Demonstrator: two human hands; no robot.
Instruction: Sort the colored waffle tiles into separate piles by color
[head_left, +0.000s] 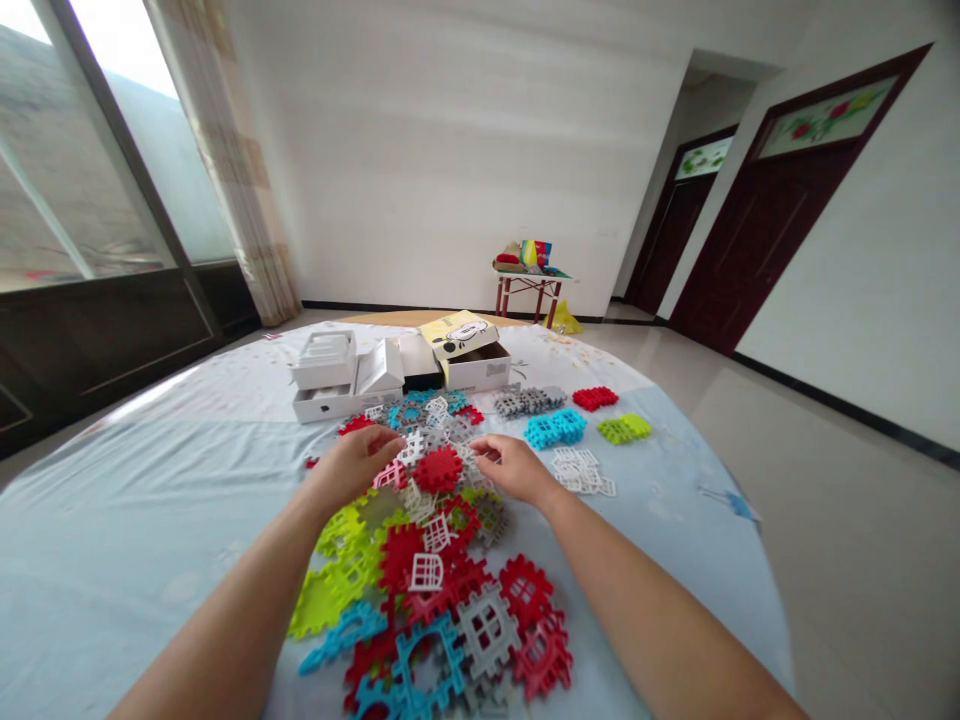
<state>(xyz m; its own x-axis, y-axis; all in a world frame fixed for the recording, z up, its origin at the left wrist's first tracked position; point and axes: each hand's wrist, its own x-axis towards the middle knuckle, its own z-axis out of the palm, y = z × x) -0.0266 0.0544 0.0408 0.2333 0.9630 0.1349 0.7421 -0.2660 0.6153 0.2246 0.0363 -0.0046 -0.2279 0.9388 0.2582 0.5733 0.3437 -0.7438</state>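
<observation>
My left hand (358, 462) is over the left side of a heap of plastic building pieces, fingers curled together. A white lattice window piece (412, 448) is right by its fingertips; whether the fingers hold anything is hidden. On the heap's other side, my right hand (516, 468) pinches what looks like a thin white window piece (474, 456). Between the hands lies a red toothed square (439, 469). Nearer me the heap spreads out: lime-green pieces (322, 598), a grey window panel (487, 630), a blue ring-shaped panel (429, 665) and several red ones.
Sorted groups lie to the right: grey pieces (530, 401), blue pieces (555, 428), red pieces (595, 398), green pieces (625, 429) and white window pieces (580, 471). White boxes (345, 402) and a yellow-lidded box (477, 372) stand behind the heap on the cloth-covered round table (187, 540).
</observation>
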